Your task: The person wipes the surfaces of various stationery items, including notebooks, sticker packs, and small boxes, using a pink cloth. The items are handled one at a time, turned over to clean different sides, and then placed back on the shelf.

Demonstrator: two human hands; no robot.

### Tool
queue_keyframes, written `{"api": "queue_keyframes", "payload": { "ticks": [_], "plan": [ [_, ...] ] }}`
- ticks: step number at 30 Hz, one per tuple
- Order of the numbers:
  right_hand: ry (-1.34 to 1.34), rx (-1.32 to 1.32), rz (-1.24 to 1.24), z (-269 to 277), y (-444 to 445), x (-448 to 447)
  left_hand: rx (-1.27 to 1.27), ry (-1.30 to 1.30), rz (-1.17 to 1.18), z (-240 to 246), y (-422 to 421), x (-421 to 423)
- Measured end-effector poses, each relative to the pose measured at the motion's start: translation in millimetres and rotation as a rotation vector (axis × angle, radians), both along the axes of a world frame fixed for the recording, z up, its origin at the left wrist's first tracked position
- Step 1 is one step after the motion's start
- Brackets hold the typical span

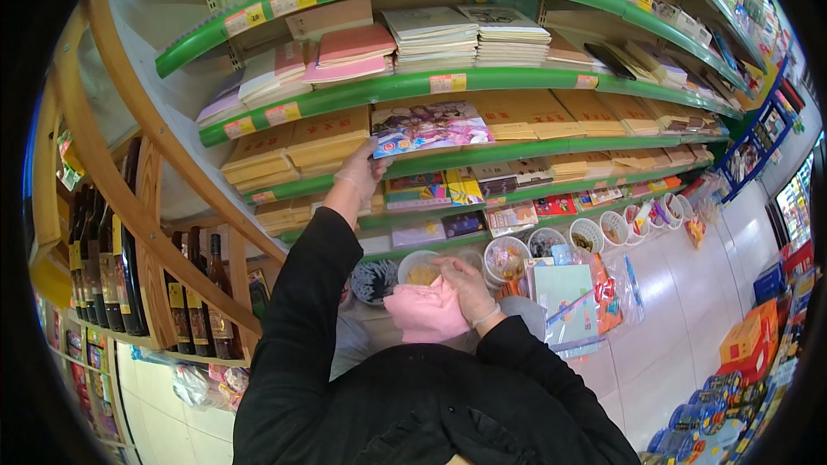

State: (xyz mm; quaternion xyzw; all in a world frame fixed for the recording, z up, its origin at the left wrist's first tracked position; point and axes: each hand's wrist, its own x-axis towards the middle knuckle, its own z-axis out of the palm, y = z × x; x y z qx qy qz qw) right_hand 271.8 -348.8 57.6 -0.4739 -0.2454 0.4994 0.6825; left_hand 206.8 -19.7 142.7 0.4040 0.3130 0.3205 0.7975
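Note:
My left hand (359,171), in a thin clear glove, grips the left end of a colourful picture booklet (433,128) with cartoon figures on its cover. The booklet lies over the stacks of brown-covered exercise books (329,135) on a green-edged shelf. My right hand (466,284), also gloved, holds a bunched pink cloth (428,313) low in front of my body. Just behind the cloth stands a white tub (420,266) with yellowish contents.
Shelves above hold stacked notebooks (436,39). Baskets of small goods (507,258) line the floor below. Folders and plastic-wrapped items (568,303) lie to the right. A wooden rack with dark bottles (129,252) stands at the left.

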Motion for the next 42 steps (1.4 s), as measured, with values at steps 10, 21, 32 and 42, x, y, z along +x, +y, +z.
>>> {"api": "queue_keyframes", "payload": {
  "ticks": [10,21,32,42],
  "plan": [
    [0.047,0.093,-0.443,-13,11,8,0.168,0.283,-0.373,-33,-130,-65],
    [-1.099,-0.156,-0.228,-14,13,1,-0.018,0.054,-0.290,-65,-218,-59],
    [-0.807,-1.417,-0.490,-55,-184,171,-0.092,0.042,-0.275,-74,-196,-88],
    [-0.713,-1.375,-0.398,-119,-200,183,-0.109,0.139,-0.256,-99,-185,-108]
  ]
}}
